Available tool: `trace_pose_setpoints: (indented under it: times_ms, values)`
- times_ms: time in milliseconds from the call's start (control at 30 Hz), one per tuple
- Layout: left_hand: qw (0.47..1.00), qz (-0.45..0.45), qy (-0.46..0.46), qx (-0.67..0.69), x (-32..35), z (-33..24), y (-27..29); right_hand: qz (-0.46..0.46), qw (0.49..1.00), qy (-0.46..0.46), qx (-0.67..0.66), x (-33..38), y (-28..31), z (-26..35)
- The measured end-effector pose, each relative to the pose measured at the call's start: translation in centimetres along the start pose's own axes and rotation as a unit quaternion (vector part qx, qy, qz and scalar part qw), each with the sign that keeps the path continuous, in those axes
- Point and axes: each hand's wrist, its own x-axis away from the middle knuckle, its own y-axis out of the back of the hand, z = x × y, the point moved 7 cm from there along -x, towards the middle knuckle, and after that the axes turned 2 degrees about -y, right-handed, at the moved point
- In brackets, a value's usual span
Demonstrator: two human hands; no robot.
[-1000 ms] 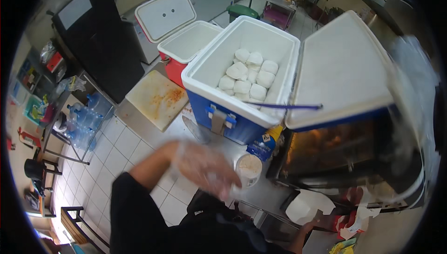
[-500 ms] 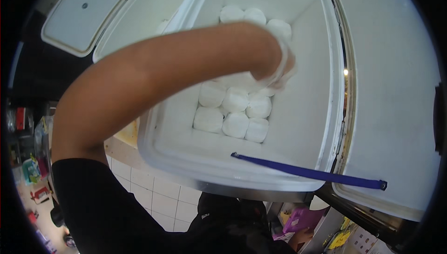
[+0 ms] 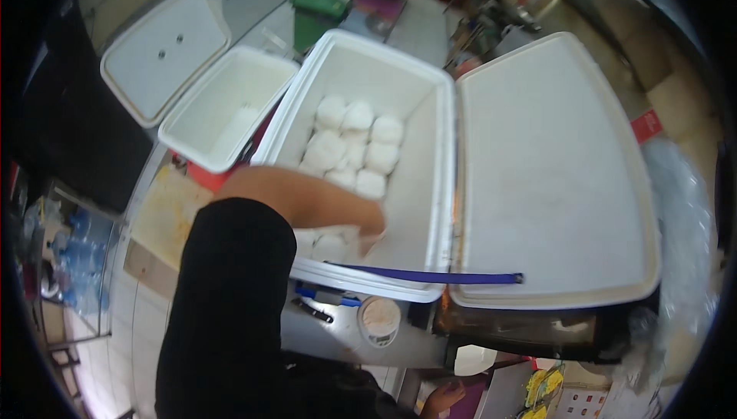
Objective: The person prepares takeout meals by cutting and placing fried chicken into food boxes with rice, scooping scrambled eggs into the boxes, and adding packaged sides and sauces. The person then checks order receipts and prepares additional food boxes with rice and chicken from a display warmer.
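Observation:
My left arm, in a black sleeve, reaches into a big white cooler box (image 3: 447, 188). At its near end my left hand (image 3: 371, 236) is low inside, beside the nearest white lumps. Blur smears its fingers, and I cannot make out whether they hold anything. Rows of rounded white lumps, like dough balls (image 3: 381, 156), cover the box floor; my forearm hides some. A violet strap (image 3: 430, 274) runs from the near rim onto the open lid (image 3: 553, 188) at right. Low beside my body, my right hand (image 3: 447, 397) is near a purple object; its finger pose is unclear.
Left of the box stands a smaller white cooler (image 3: 207, 123) with its lid (image 3: 165, 54) open. A kitchen scale (image 3: 380, 334) bearing a pale lump sits before the box. A stained board (image 3: 173, 211) lies at left, a green bin (image 3: 316, 18) behind.
My left hand has moved from the middle of the box toward its near end. The view has shifted, so the box looks smaller and the scale and more of the room show.

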Motion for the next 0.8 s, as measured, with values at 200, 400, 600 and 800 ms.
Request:
trace_pose_setpoints:
  times_ms: [200, 400, 600, 800]
  values:
    - [0.995, 0.036, 0.096, -0.003, -7.5, 5.0, -9.8, 0.184, 0.975, 0.084, 0.093, 2.6, 1.8, 2.2]
    - [0.99, 0.048, 0.122, 0.046, -5.4, 4.0, -9.8, 0.136, 0.991, 0.002, 0.015, 9.6, -0.8, -3.9]
    - [0.982, 0.063, 0.103, 0.148, -4.4, 2.3, -12.8, 0.116, 0.981, -0.122, -0.098, 15.2, -0.7, -10.1]
    - [0.979, 0.047, 0.155, 0.125, 1.9, 5.9, -12.8, 0.039, 0.985, -0.163, -0.048, 10.0, 1.0, -9.8]
